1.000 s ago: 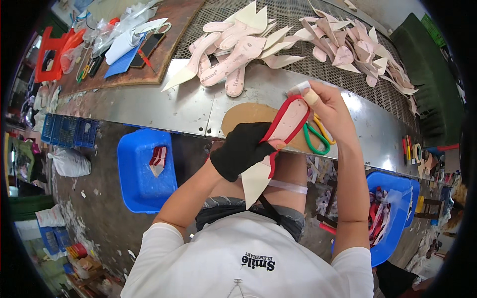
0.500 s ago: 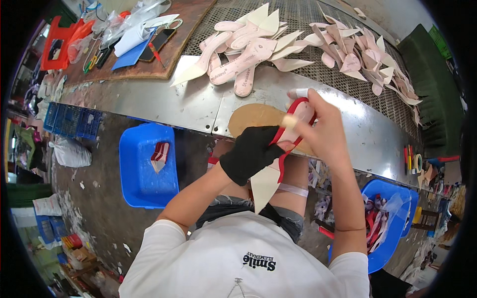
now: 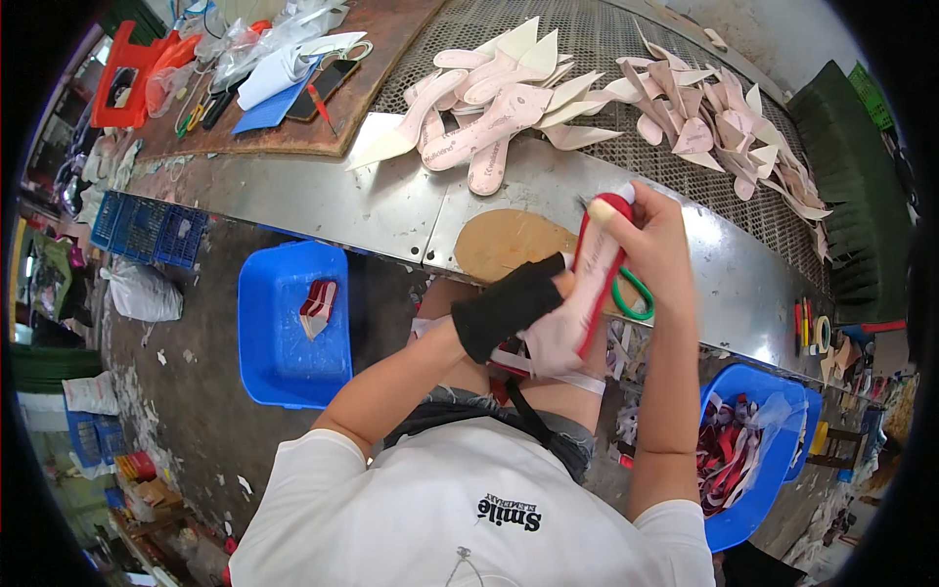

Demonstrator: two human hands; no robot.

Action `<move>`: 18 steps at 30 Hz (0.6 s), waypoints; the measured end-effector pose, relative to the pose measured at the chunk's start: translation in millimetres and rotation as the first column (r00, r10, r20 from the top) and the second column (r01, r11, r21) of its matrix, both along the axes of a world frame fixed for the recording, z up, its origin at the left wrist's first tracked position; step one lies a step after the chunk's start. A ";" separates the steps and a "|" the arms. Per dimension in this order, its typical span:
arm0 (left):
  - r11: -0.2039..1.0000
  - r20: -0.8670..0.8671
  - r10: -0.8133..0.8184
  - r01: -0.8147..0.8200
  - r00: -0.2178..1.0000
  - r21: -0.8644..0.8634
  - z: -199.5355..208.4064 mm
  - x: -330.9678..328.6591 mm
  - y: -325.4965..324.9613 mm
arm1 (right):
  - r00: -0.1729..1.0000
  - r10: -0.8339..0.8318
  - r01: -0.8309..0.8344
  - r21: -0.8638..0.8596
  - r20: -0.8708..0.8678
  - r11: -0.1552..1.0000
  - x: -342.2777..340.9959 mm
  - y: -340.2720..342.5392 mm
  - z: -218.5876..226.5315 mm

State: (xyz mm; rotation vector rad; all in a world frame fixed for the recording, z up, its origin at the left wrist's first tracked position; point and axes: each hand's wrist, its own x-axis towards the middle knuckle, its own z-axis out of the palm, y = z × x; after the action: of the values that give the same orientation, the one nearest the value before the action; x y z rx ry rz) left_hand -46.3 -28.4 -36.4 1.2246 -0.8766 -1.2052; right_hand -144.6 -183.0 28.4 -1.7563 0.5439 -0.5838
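Note:
Over my lap, at the front edge of the metal bench, I hold a pale pink shoe insole (image 3: 597, 266) edged with red trim. My left hand (image 3: 511, 303), in a black fingerless glove, is closed on its middle. My right hand (image 3: 653, 235) grips the rounded heel end, its thumb pressed on the red edge. Below the right palm shows a green loop handle (image 3: 636, 295), and a thin metal point sticks out past the heel; they look like scissors in that hand, mostly hidden. The insole's lower end is blurred.
A brown oval board (image 3: 504, 240) lies on the bench (image 3: 391, 210). Untrimmed insoles (image 3: 489, 122) are heaped behind it, with another pile (image 3: 719, 127) at right. A blue tub (image 3: 293, 372) at left holds red-edged pieces; another blue tub (image 3: 729, 528) at right holds red scraps.
The insole has turned more upright, and its pointed toe has swung right. My right hand has shifted slightly right. A green loop handle now shows under it.

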 end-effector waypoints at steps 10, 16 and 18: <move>0.966 -0.044 0.053 -0.062 0.998 -0.250 -3.3 21.7 20.6 | 0.974 0.218 -0.222 0.403 0.059 0.888 -19.5 46.4 -24.1; 0.966 0.299 0.236 -0.190 0.924 -0.174 0.7 11.5 20.6 | 0.974 0.020 -0.080 0.259 0.226 0.963 -1.8 15.1 -19.0; 0.958 0.351 0.279 -0.232 0.894 -0.168 6.6 8.8 21.8 | 0.993 0.021 -0.047 0.230 0.117 0.972 0.5 17.6 -18.3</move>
State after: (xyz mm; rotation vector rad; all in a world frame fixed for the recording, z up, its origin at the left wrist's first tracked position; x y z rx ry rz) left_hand -37.5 -6.6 -29.8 1.4435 -1.0116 -0.7056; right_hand -144.0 -165.4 10.1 -1.4982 0.4812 -0.5686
